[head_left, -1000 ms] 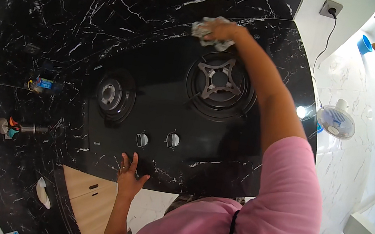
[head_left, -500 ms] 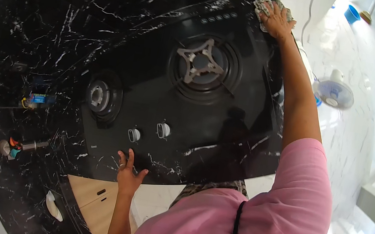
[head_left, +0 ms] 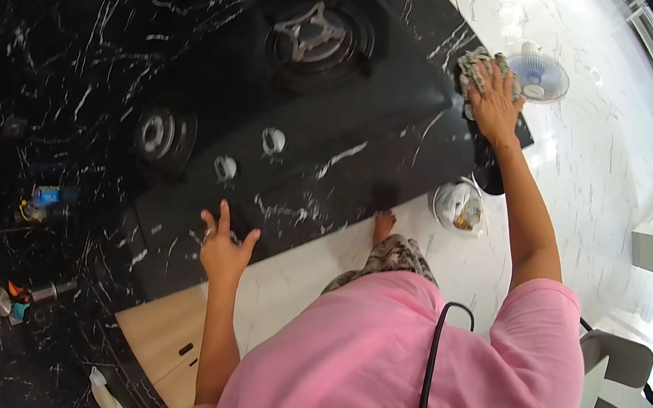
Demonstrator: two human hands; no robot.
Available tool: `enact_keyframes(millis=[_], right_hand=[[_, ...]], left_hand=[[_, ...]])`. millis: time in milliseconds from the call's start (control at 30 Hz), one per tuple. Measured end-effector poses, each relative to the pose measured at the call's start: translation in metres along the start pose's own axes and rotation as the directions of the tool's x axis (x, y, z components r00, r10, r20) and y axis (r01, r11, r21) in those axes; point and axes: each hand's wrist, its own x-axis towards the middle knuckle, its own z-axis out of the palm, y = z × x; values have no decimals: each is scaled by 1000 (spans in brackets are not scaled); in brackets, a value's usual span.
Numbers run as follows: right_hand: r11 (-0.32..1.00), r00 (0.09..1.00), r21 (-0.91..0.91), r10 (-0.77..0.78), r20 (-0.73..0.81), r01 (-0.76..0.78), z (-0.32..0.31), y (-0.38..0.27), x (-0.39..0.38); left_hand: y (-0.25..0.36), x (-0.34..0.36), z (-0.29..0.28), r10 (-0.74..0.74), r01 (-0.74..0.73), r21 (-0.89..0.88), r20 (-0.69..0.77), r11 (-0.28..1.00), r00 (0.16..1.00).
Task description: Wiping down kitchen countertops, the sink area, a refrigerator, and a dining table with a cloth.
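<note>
Under my right hand (head_left: pixel 494 107) a crumpled patterned cloth (head_left: pixel 480 67) is pressed onto the black marbled counter (head_left: pixel 453 30), at the right end beside the stove. My fingers lie spread over the cloth. My left hand (head_left: pixel 225 249) rests with fingers apart at the front edge of the counter, below the two silver knobs, and holds nothing. Between the hands stretches a black gas hob (head_left: pixel 380 100). It has a large burner (head_left: pixel 313 34) with a star-shaped pan support and a smaller burner (head_left: pixel 157 135) on the left. The nearer knob is a silver knob (head_left: pixel 224 168).
A standing fan (head_left: pixel 537 75) is on the white floor past the counter's right end. Below that corner sits a round bin (head_left: pixel 459 205) with waste inside. At left lie a blue packet (head_left: pixel 47 196), a metal utensil (head_left: pixel 47 293) and a white object (head_left: pixel 108 394).
My right hand has brought the cloth from the hob's far right corner nearer, along the counter's right end. My left hand stays by the front edge. The view has shifted rightward.
</note>
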Motion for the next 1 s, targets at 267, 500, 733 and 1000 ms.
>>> enact_keyframes(millis=[267,500,733,1000], right_hand=[[1000,997,6,2,-79,-2,-10,-93,-141],[883,900,173,-426,-93,436,-13,-295,-270],[590,614,289,-789,11,754,-22,-396,-318],[625,649,208,-758,-68,752,-9,-226,-233]], left_hand=[[-80,-125,40,69,-234,-372,-407,898,911],[-173,-285,113,-228,127,-595,-96,793,969],[-329,-498,265,-310,519,-300,535,800,786],[-236,-640,241,-754,766,-632,559,-120,343]])
